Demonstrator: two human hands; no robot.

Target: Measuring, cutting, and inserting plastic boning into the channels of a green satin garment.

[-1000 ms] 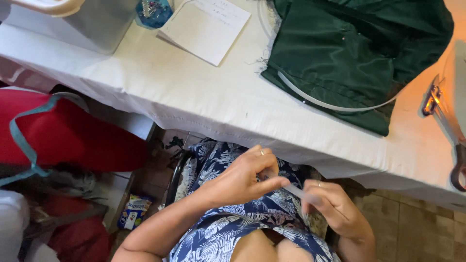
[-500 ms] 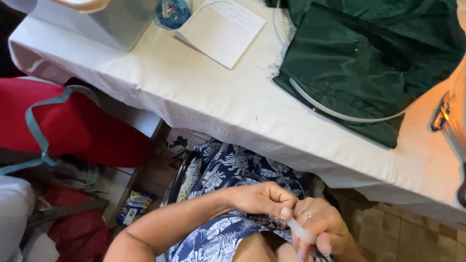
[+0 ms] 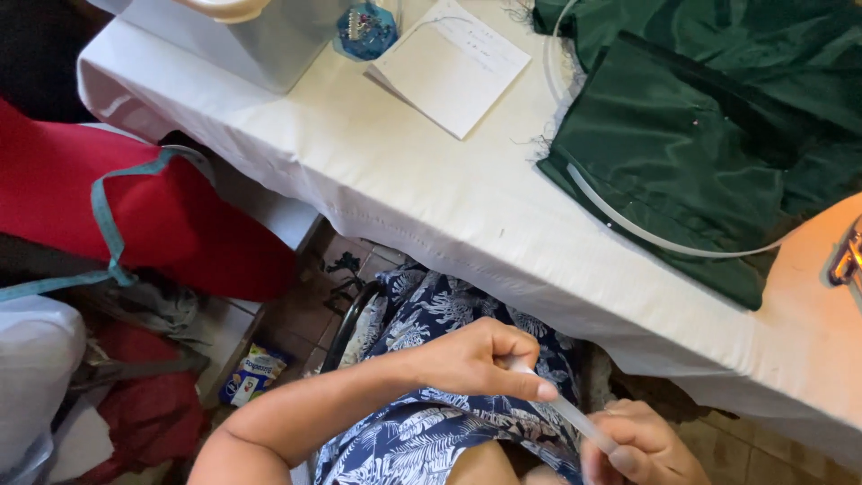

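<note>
Left hand (image 3: 476, 359): held low over the lap, below the worktop's near edge; forearm entering from lower left, wrist bent, fingers curled and thumb pressed to forefinger, pinched on the upper end of a thin translucent white strip (image 3: 566, 411).

Right hand (image 3: 642, 445): seen at the bottom edge, partly cut off; fingers folded around the lower end of the same strip, which is run slantwise between the two hands.

Blue-and-white leaf-print garment (image 3: 431, 422): worn over the lap, directly under both hands.

Floor items, left of the lap: small printed packet (image 3: 254, 374) lying on the tiles; red fabric bundle (image 3: 135, 216) with a teal tape (image 3: 108, 224) draped across it; white cloth (image 3: 36, 359) at the far left edge.

Worktop (image 3: 404, 198): covered in white cloth, its near edge lying between the hands and everything placed further off.

Green fabric (image 3: 700, 153): folded and laid on the right of the worktop, frayed at its left edge; a long white band (image 3: 646, 235) is curved across its near side.

White paper sheet (image 3: 449, 63): laid flat at the middle, left of the green fabric.

Small blue container (image 3: 364, 27): stood just beyond the paper's left corner.

Pale boxy object (image 3: 242, 36): at the far left of the worktop, cropped by the frame.

Metal piece (image 3: 844, 260): at the right edge, cropped; kind cannot be told.
</note>
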